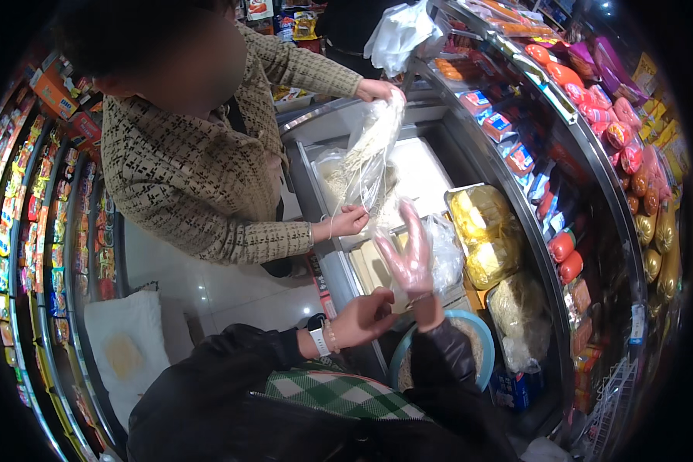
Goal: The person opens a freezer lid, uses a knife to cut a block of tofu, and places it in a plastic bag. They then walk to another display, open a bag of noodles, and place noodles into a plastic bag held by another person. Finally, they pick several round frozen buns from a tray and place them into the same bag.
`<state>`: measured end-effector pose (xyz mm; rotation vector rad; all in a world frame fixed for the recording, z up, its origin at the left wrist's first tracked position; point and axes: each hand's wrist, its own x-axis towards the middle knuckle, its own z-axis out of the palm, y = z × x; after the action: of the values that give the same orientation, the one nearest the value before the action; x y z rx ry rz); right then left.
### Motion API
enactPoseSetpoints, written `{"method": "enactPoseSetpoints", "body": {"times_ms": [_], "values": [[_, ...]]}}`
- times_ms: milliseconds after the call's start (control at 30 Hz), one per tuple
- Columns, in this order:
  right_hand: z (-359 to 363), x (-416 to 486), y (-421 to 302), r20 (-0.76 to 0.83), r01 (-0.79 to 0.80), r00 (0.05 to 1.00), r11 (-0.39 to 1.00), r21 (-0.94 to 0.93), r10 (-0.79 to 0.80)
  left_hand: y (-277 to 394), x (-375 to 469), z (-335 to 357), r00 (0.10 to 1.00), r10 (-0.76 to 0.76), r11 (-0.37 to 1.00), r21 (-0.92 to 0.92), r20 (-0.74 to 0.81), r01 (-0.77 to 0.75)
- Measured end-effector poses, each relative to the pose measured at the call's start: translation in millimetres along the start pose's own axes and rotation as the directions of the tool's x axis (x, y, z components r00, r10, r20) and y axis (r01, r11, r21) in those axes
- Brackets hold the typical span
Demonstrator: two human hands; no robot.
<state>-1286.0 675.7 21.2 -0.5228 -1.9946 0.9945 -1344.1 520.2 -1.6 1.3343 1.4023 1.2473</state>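
My right hand (409, 254) wears a clear plastic glove, fingers spread and holding nothing. It hovers over a chilled display case (330, 245), near pale rectangular blocks (367, 267) and a crumpled clear plastic bag (443, 248). Closer to me, my left hand (358, 320) is bare and loosely curled; nothing shows in it. A white watch (319, 338) and a beaded bracelet circle that wrist. Across the case, another person's hands (346, 222) handle a clear plastic bag of pale noodle-like strands (372, 150). More strands (338, 173) lie below it, beside a white slab (424, 173).
A blue basin (486, 352) sits partly beneath my right forearm. Yellow film-wrapped packs (480, 234) and a wrapped tray (520, 323) line the case's right side. Shelves of packaged sausages (618, 133) rise at right, snack racks (40, 231) at left. White plastic bags (401, 37) hang above.
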Motion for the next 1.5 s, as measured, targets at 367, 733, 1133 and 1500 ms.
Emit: {"method": "enactPoseSetpoints", "body": {"times_ms": [367,733,1133,1500], "values": [[126,187,101,0.652,0.658,0.581,0.191,-0.728,0.487,-58,-18,-14,0.993,-0.095,0.991,0.09,-0.066,0.1],[138,167,170,0.626,0.451,0.516,0.436,-0.779,0.584,-83,-6,-24,0.979,-0.188,0.97,0.141,-0.081,0.198],[47,185,100,0.824,0.71,0.507,0.419,-0.565,0.252,-73,66,-17,0.899,-0.385,0.74,-0.652,-0.207,0.166],[133,175,174,0.559,0.499,0.6,0.277,-0.821,0.572,-63,41,10,0.878,-0.478,0.739,-0.556,-0.034,0.38]]}}
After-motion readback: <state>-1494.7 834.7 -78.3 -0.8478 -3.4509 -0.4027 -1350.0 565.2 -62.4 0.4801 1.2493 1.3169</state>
